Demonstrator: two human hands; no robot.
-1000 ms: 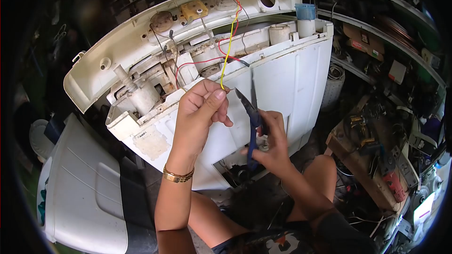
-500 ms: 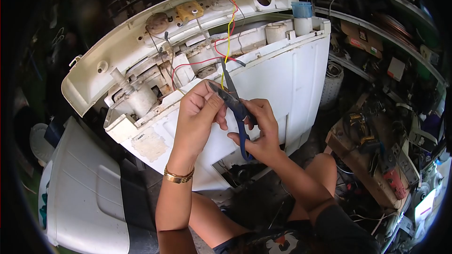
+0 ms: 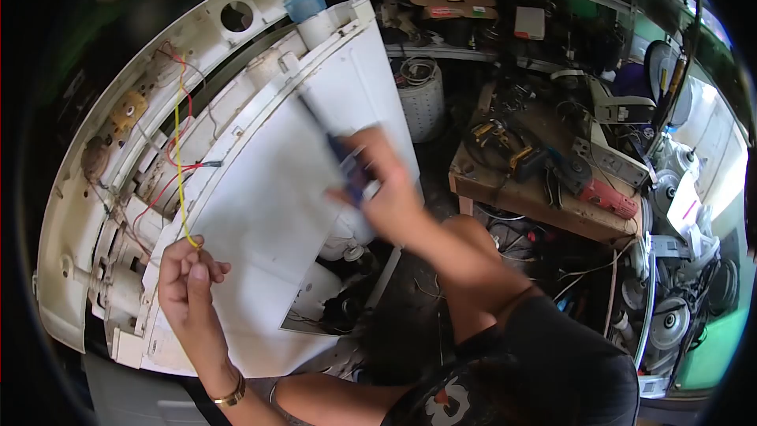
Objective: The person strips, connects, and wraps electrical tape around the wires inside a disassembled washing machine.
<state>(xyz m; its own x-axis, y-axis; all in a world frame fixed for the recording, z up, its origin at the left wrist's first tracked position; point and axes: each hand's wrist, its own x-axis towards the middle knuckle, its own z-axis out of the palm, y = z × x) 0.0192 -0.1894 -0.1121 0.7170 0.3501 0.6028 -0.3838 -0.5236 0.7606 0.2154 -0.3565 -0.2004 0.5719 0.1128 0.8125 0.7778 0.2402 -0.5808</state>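
Observation:
My left hand (image 3: 189,280) pinches the lower end of a yellow wire (image 3: 180,158) between thumb and fingers. The wire runs up, taut, to the opened panel (image 3: 59,221) of a white washing machine (image 3: 252,166). My right hand (image 3: 386,181) grips a pair of blue-handled scissors (image 3: 347,162) over the machine's white side, and motion blurs both. The dark blades point up and left, apart from the wire. Red wires (image 3: 158,193) with a dark end lie beside the yellow one.
On the right, a wooden bench (image 3: 465,170) carries a yellow-and-black power drill (image 3: 505,146) and a red angle grinder (image 3: 607,196). A perforated white drum (image 3: 422,106) stands behind the machine. Shelves with boxes (image 3: 453,1) line the back. Low on the machine's side is an opening (image 3: 331,292).
The view has swung right. My right hand has moved the scissors away from my left hand and the yellow wire, toward the right. My left hand still holds the wire.

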